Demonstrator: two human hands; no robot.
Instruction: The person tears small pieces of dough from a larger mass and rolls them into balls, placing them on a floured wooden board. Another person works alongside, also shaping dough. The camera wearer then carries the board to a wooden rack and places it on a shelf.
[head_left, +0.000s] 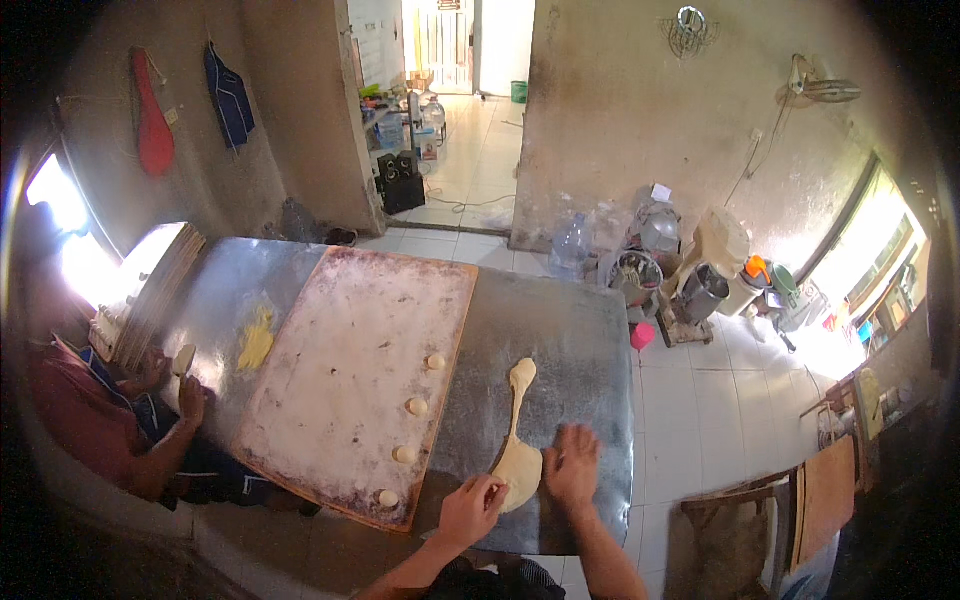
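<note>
A pale piece of dough (520, 474) lies on the bare metal part of the table in front of me. From its wide near end a thin neck stretches away to a small lump at the far end. My left hand (472, 512) has its fingers closed on the near left edge of the dough. Just right of the dough, my right hand (573, 468) is flat with its fingers stretched out, slightly blurred, holding nothing. Left of the dough lies a floured board (350, 370), with several small dough balls, such as this dough ball (417, 407), lined along its right side.
At the table's left end a co-worker (95, 420) holds a small pale object. Yellow dough scraps (257, 338) and a stack of boards (155, 290) are near them. Buckets (637, 272) and a pink cup (642, 336) stand on the floor beyond the table's right edge.
</note>
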